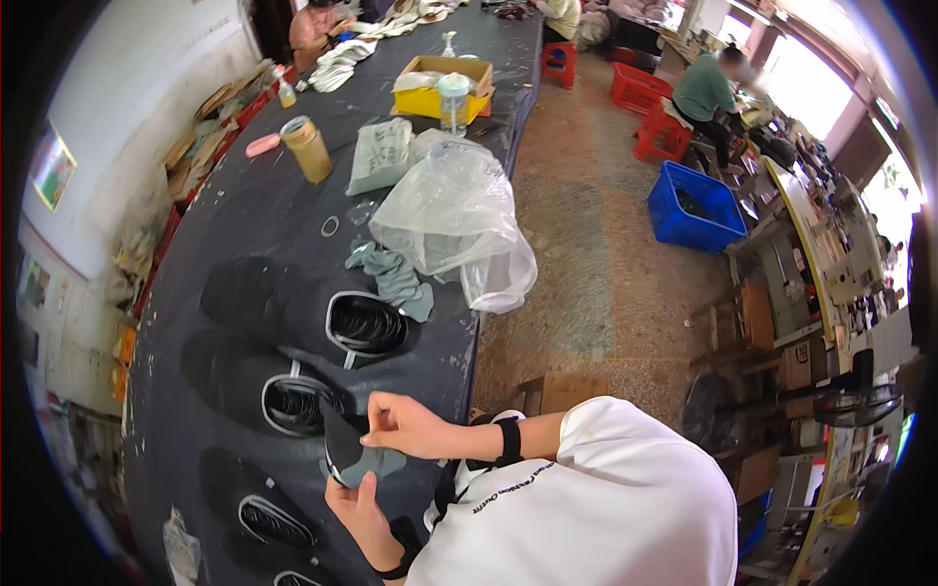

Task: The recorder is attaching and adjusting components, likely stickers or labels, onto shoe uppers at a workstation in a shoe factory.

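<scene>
My right hand (410,427) pinches the upper edge of a small curved piece of black and grey fabric (344,447) over the table's near edge. Below it, my left hand (359,510) grips the lower end of that piece between thumb and fingers. Just beyond lie black shoe uppers with grey-trimmed openings: one (293,402) close to the fabric, another (367,325) farther up the table, and one (276,521) to the lower left. Crumpled grey fabric pieces (393,280) rest beside the farther upper.
The long dark table (244,195) holds a clear plastic bag (445,210), a white packet (381,156), a tan canister (308,151), a bottle (453,103) and a yellow box (415,102). On the floor stand a blue crate (694,210) and a wooden stool (576,389). Other people sit farther off.
</scene>
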The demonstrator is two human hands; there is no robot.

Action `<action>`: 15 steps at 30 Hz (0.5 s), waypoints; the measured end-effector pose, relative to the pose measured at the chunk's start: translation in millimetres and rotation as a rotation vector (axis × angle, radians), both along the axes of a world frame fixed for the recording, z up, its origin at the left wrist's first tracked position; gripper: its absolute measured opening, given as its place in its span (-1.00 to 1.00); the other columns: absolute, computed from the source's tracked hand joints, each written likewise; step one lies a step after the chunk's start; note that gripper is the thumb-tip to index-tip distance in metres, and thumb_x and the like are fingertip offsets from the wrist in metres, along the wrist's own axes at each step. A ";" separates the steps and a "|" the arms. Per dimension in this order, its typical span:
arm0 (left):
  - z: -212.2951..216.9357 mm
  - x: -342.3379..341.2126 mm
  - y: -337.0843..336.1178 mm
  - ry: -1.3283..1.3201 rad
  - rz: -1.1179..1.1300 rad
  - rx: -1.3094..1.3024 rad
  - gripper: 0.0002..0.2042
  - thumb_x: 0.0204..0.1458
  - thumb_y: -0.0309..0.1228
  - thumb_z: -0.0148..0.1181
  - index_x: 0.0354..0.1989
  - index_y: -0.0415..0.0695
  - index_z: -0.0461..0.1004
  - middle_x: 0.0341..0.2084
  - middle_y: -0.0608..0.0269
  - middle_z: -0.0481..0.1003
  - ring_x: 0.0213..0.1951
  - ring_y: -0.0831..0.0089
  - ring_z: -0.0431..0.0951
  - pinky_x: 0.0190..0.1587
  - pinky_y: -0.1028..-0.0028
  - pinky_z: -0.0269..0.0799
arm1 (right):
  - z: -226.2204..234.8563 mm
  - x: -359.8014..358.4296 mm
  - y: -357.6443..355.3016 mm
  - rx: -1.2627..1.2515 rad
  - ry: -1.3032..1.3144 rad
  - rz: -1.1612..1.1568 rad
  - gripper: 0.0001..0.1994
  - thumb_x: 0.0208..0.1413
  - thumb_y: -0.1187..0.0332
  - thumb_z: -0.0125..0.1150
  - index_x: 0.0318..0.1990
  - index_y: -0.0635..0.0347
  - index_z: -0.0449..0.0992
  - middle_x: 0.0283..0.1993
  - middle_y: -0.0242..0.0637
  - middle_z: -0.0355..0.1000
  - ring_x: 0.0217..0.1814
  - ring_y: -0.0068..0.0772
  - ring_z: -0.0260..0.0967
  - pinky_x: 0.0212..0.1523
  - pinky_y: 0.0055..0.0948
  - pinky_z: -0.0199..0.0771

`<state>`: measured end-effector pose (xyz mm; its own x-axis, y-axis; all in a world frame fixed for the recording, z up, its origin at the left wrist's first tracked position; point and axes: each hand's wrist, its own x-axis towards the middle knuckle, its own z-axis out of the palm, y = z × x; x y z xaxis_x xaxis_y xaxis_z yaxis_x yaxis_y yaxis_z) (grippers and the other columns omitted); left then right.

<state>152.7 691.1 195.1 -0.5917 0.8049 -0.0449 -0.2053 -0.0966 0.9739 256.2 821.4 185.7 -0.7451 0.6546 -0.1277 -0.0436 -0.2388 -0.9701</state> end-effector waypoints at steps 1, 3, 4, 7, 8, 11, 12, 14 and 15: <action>2.6 -2.3 -3.7 0.008 -0.012 -0.024 -0.67 -0.09 -0.60 0.06 -0.08 -0.36 0.28 -0.22 0.14 0.40 -0.21 0.46 0.43 -0.12 0.52 0.32 | 3.6 -0.1 -5.0 0.097 0.034 -0.035 -0.79 -0.01 0.45 0.21 -0.37 0.20 0.24 -0.56 -0.47 0.32 -0.53 -0.77 0.18 -0.54 -0.66 0.14; 5.0 -5.2 -7.9 0.014 0.004 -0.054 -0.65 -0.08 -0.58 0.07 -0.06 -0.36 0.27 -0.20 0.13 0.40 -0.19 0.44 0.43 -0.10 0.49 0.33 | 12.3 -5.2 -14.6 0.066 0.048 -0.050 -0.78 0.00 0.44 0.21 -0.33 0.20 0.23 -0.60 -0.47 0.33 -0.56 -0.79 0.15 -0.57 -0.67 0.12; 5.3 -6.1 -10.2 -0.104 0.005 0.049 -0.65 -0.06 -0.57 0.06 -0.05 -0.36 0.26 -0.18 0.11 0.40 -0.16 0.41 0.44 -0.09 0.46 0.34 | 16.5 -5.4 -15.7 -0.041 0.070 0.032 -0.78 0.01 0.43 0.20 -0.30 0.19 0.23 -0.59 -0.46 0.36 -0.57 -0.81 0.15 -0.58 -0.67 0.11; 5.4 -8.8 -20.7 -0.338 0.098 0.230 -0.67 -0.02 -0.56 0.02 -0.04 -0.34 0.24 -0.13 0.05 0.40 -0.10 0.30 0.44 -0.04 0.35 0.36 | 27.9 -14.9 -26.3 -0.076 0.071 -0.026 -0.85 0.09 0.36 0.13 -0.33 0.23 0.33 -0.55 -0.46 0.37 -0.55 -0.79 0.18 -0.55 -0.70 0.15; 5.5 -9.5 -23.8 -0.398 0.130 0.244 -0.68 -0.01 -0.56 0.02 -0.04 -0.33 0.24 -0.12 0.03 0.40 -0.09 0.28 0.44 -0.04 0.34 0.36 | 30.1 -14.6 -30.6 -0.080 0.013 0.028 -0.81 0.10 0.31 0.12 -0.42 0.25 0.39 -0.56 -0.47 0.35 -0.51 -0.78 0.19 -0.51 -0.72 0.18; 5.2 -11.2 -32.1 -0.493 0.172 0.249 -0.70 0.00 -0.56 0.01 -0.05 -0.32 0.25 -0.12 0.02 0.40 -0.10 0.28 0.45 -0.07 0.33 0.39 | 31.8 -11.0 -39.8 0.131 -0.176 0.201 -0.78 0.03 0.32 0.19 -0.45 0.35 0.46 -0.59 -0.44 0.36 -0.50 -0.76 0.19 -0.48 -0.65 0.23; 5.8 -12.2 -35.7 -0.493 0.228 0.252 -0.70 0.00 -0.56 0.01 -0.05 -0.32 0.25 -0.12 0.02 0.40 -0.10 0.28 0.45 -0.07 0.33 0.39 | 29.4 -14.2 -43.7 0.092 -0.110 0.190 -0.79 0.03 0.33 0.19 -0.44 0.35 0.46 -0.56 -0.43 0.38 -0.47 -0.75 0.22 -0.43 -0.65 0.25; 7.5 -14.3 -40.6 -0.492 0.159 0.262 -0.70 0.01 -0.55 0.01 -0.05 -0.31 0.26 -0.14 0.04 0.42 -0.14 0.29 0.48 -0.11 0.34 0.43 | 23.4 -21.1 -49.8 -0.013 0.012 0.155 -0.84 0.04 0.38 0.16 -0.43 0.32 0.43 -0.46 -0.44 0.40 -0.34 -0.70 0.26 -0.26 -0.65 0.25; 8.8 -15.6 -42.6 -0.494 0.195 0.248 -0.70 0.01 -0.55 0.01 -0.05 -0.31 0.26 -0.14 0.04 0.42 -0.14 0.29 0.48 -0.11 0.34 0.43 | 21.0 -22.0 -51.9 -0.010 0.032 0.179 -0.84 0.04 0.38 0.16 -0.43 0.32 0.43 -0.46 -0.44 0.40 -0.34 -0.70 0.26 -0.26 -0.65 0.25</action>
